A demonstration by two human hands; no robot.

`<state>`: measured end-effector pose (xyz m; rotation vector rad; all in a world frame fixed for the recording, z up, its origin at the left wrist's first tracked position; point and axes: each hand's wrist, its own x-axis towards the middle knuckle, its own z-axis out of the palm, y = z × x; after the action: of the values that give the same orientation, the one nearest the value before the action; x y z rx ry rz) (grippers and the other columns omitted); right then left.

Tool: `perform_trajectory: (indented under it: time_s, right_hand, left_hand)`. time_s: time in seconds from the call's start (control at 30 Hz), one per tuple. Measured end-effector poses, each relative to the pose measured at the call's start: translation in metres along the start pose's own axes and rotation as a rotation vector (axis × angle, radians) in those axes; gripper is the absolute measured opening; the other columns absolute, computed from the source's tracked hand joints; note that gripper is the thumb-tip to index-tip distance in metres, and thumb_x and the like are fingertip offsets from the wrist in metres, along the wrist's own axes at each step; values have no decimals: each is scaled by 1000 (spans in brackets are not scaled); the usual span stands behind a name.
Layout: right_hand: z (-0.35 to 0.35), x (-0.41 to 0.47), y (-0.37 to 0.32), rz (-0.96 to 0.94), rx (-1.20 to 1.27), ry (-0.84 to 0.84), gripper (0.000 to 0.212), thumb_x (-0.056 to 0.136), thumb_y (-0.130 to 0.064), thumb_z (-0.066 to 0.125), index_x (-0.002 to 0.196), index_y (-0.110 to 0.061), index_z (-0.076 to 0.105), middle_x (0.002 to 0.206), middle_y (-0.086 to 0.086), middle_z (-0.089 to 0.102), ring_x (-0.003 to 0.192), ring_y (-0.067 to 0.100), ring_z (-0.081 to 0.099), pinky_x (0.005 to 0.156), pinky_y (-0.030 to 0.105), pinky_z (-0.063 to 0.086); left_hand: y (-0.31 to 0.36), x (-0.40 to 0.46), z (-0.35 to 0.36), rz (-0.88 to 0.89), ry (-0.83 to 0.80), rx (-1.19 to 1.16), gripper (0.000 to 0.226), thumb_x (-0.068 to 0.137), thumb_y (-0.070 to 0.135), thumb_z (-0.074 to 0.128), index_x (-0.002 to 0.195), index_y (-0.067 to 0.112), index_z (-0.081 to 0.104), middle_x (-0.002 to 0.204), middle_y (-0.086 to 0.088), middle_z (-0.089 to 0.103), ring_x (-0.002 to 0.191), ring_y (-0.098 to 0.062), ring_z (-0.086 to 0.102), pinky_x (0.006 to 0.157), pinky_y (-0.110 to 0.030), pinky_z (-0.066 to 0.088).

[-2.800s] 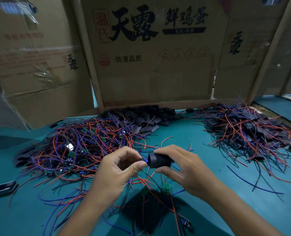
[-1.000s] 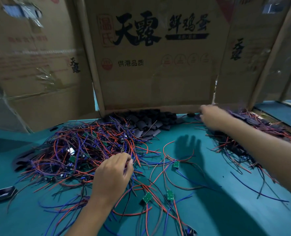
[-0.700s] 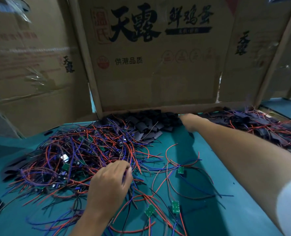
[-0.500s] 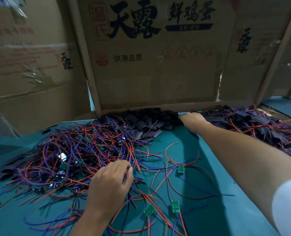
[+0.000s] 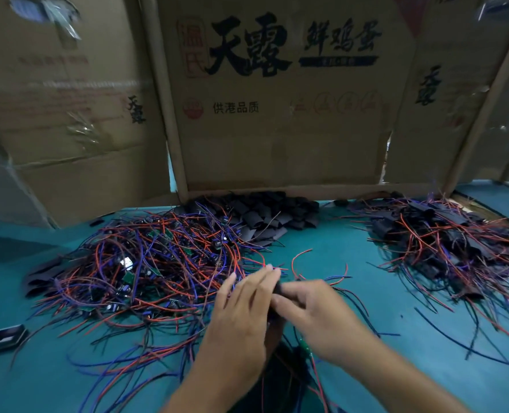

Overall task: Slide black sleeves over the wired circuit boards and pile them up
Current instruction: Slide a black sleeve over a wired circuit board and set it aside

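1 head-worn wide-angle view, facing forward and down, close over the teal table [image 5: 351,263], cardboard wall [image 5: 277,129] behind

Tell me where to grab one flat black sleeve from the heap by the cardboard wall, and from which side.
Take a loose flat black sleeve at the heap's near edge, pinching its short end from the front. It lies flat on the teal table, clear of the red and blue wire tangle, so nothing snags.
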<state>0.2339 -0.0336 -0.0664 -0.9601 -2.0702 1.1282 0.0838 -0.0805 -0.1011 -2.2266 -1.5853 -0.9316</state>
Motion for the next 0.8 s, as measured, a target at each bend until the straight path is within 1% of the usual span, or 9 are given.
perform_trajectory:
  time_s: [0.1,0.17,0.23,0.37,0.47,0.53,0.63,0.7,0.8]
  right_hand:
    - [0,-7,4,148,693,-129,30,96,-19,57,101,9,63,94,18,64,87,24,58,88,43,50]
    - [2,-9,7,206,893,-212,22,94,-24,63,100,-4,68,89,12,67,79,22,62,81,35,53]
    - [6,-9,11,218,974,-208,17,85,-31,69,90,-14,70,78,3,65,70,15,60,73,29,50]
    - [10,-8,13,253,1062,-158,31,83,-29,73,100,-6,63,82,9,62,72,17,59,74,31,47]
    - [7,-6,15,250,1061,-40,21,84,-21,70,94,-5,62,76,10,62,63,16,60,62,27,51]
    - [1,-2,18,273,1044,80,21,76,-22,70,88,-6,63,70,8,61,58,14,60,55,27,54]
    - [-8,2,24,293,1013,176,40,74,-28,70,101,1,65,84,18,66,73,24,70,58,35,58]
    - [-8,2,28,303,995,206,52,69,-34,74,105,3,66,94,22,66,85,31,72,58,37,58]
    - [-7,4,34,289,963,218,47,64,-39,77,94,-3,73,95,21,67,85,31,72,57,35,57]
  left_hand:
    - [1,0,-5,-19,71,-73,41,87,24,47,128,19,49,122,5,65,117,-8,50,107,-40,30]
    - [4,0,-6,-11,93,-38,34,88,21,47,121,16,53,113,5,67,111,-9,50,107,-39,30]
    - [9,0,-5,-39,76,-45,32,91,21,45,122,15,52,113,5,66,108,-11,56,109,-38,29]
    - [19,3,-5,-136,-39,-123,43,93,26,38,132,14,50,122,8,62,116,-9,57,115,-39,22]
    - [10,6,-13,-97,-249,-195,72,91,52,40,154,25,18,153,21,29,143,7,18,122,-32,-3]
    - [-14,18,-21,-44,-315,-243,75,90,69,36,154,35,17,151,35,13,141,17,-2,118,-20,-12]
    - [-70,57,-31,-133,-201,-110,37,100,50,40,115,26,65,118,18,62,119,-8,49,109,-40,33]
    - [-106,84,-28,-306,-170,70,23,102,30,47,99,17,66,96,0,68,97,-24,57,90,-44,46]
    - [-136,107,-10,-439,-287,289,30,101,36,50,84,14,62,74,-5,63,80,-30,63,70,-40,52]
